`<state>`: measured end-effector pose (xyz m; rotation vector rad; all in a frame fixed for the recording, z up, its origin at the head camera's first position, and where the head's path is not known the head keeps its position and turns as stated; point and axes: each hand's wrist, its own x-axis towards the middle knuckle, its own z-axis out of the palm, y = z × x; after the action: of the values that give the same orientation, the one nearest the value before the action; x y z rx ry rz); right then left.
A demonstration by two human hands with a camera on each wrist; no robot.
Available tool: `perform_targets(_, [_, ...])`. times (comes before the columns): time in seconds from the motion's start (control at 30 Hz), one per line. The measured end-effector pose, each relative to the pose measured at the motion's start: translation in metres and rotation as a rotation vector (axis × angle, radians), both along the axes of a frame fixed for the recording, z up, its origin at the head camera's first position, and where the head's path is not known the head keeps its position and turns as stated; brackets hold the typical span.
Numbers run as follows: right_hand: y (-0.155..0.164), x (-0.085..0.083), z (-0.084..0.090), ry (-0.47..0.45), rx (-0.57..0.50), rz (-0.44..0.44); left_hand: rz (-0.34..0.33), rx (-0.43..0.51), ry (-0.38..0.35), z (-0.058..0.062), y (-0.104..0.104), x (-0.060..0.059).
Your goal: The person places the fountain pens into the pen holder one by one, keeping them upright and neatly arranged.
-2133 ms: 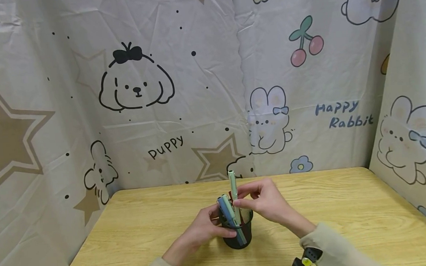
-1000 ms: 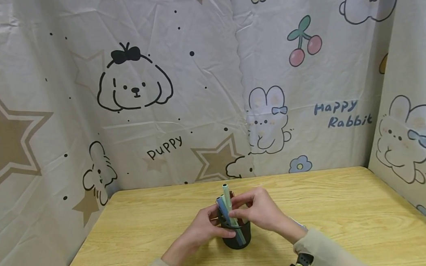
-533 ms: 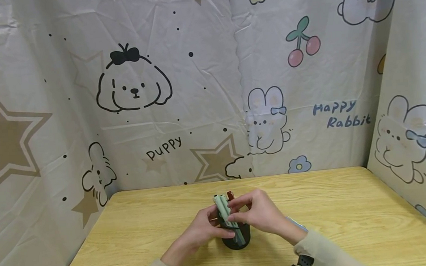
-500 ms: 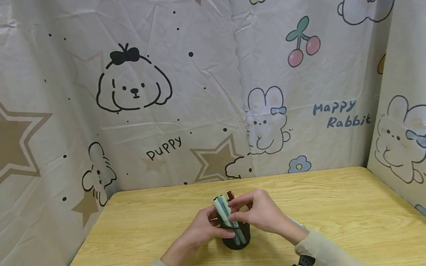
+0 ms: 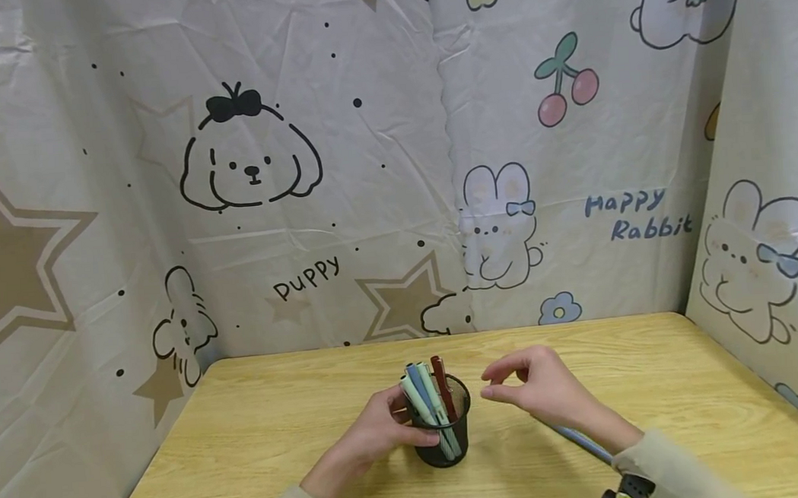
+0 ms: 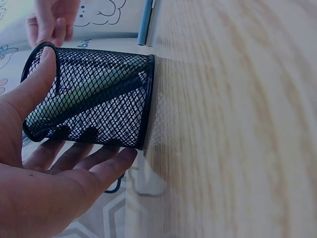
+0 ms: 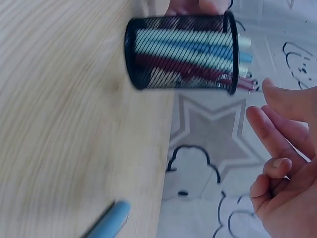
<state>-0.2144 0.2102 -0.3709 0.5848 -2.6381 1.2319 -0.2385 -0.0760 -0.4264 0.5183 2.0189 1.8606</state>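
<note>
just right of the mesh pen cup (image 5: 441, 429) your right hand (image 5: 541, 386) hovers empty, fingers loosely curled. your left hand (image 5: 376, 432) wraps the cup's left wall. behind your right wrist a blue pen (image 5: 578, 441) lies flat on the table (image 5: 654, 386), long axis slanting away from the cup.

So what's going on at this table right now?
A person sits at a wooden table. The left hand grips a black mesh pen holder standing upright, with several pens in it: pale green, blue and dark red. The right hand hovers just to the right of the holder, fingers loosely curled and holding nothing. One more blue pen lies on the table beneath that hand.
</note>
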Motion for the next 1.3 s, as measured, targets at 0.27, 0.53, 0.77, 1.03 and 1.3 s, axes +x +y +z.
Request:
perform_targets(0.27, [0.033, 0.003, -0.005, -0.031, 0.085, -0.021, -0.004, 0.002, 0.005, 0.0, -0.001, 0.0])
perform_targets(0.53, [0.057, 0.008, -0.012, -0.075, 0.13, 0.037, 0.001, -0.022, 0.001, -0.001, -0.001, 0.0])
perform_targets(0.77, [0.075, 0.012, -0.018, -0.095, 0.181, 0.052, 0.016, -0.021, 0.014, -0.001, -0.001, 0.001])
perform_targets(1.03, [0.09, 0.014, -0.025, -0.076, 0.212, 0.074, 0.033, -0.013, 0.008, 0.0, 0.0, 0.003])
perform_targets(1.3, [0.104, 0.013, -0.027, -0.095, 0.261, 0.104, 0.022, 0.011, 0.012, -0.001, -0.001, 0.002])
